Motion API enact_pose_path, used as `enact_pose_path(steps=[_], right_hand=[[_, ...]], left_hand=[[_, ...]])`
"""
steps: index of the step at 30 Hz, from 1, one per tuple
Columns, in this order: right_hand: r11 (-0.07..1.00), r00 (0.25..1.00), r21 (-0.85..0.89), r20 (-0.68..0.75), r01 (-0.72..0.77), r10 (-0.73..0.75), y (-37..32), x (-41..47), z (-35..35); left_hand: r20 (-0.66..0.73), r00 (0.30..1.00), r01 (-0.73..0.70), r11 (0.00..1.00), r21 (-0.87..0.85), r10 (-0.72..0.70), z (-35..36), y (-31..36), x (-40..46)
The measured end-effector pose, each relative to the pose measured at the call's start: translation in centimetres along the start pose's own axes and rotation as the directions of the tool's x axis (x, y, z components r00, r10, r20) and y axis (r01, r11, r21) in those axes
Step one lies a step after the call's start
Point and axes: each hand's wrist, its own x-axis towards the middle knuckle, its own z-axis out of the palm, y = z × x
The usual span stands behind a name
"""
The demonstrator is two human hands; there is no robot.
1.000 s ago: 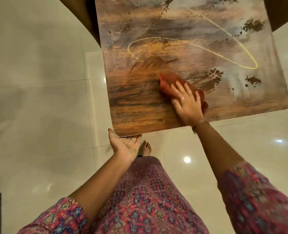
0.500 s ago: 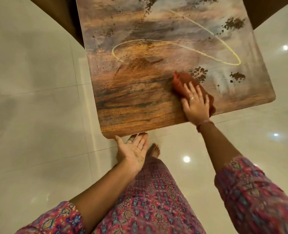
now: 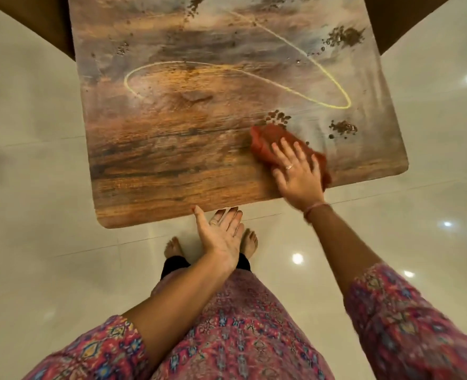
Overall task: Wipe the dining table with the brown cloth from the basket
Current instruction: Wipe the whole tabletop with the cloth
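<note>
Head view: we see right hand (image 3: 298, 176), fingers spread, pressing brown cloth (image 3: 268, 141) on dining table (image 3: 172, 165) at 4 o'clock; left hand (image 3: 221, 237) palm-up, fingers straight, at 6.

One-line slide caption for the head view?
Right hand presses the brown cloth on the dining table beside crumbs; left hand open at its near edge.

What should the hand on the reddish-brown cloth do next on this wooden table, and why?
Probably slide the reddish-brown cloth forward over the dark crumb patch just beyond it. The right hand presses flat on the cloth, and that patch is the nearest dirt on the wooden table.
</note>
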Motion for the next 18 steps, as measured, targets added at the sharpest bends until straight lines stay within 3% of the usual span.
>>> enact_pose_path(steps=[3, 6, 8, 10, 13, 15, 18], right_hand=[[0.980, 0.979, 0.041, -0.050, -0.194, 0.195, 4.1, 4.6, -2.6], [0.950, 0.954, 0.124, -0.049, -0.287, 0.295, 2.4, 6.9, -2.6], [0.983, 0.983, 0.079, -0.061, -0.168, 0.173, -0.3, 5.6, -1.0], [0.996, 0.995, 0.019, -0.040, 0.091, -0.090, -2.4, 2.4, 0.4], [0.933, 0.932, -0.012, 0.034, 0.360, -0.360, -1.1, -1.3, 1.0], [0.929, 0.928, 0.001, 0.038, 0.371, -0.371, 2.5, -1.3, -0.2], [0.991, 0.990, 0.005, -0.036, 0.135, -0.135, 7.3, 1.8, -2.4]], left_hand=[[-0.012, 1.000, -0.007, 0.998, -0.067, 0.006, 2.4, -2.5, 0.3], [-0.056, 0.998, -0.049, 0.982, -0.181, 0.039, 4.4, -4.4, 0.8], [-0.073, 0.995, -0.085, 0.970, -0.226, 0.071, 5.4, -5.3, 1.3], [-0.089, 0.991, -0.115, 0.965, -0.234, 0.096, 5.9, -6.0, 1.8], [-0.093, 0.991, -0.121, 0.958, -0.260, 0.100, 5.9, -6.3, 2.3], [-0.101, 0.990, -0.119, 0.956, -0.267, 0.095, 5.8, -6.4, 2.6], [-0.129, 0.989, -0.110, 0.950, -0.292, 0.074, 5.7, -6.2, 3.0]])
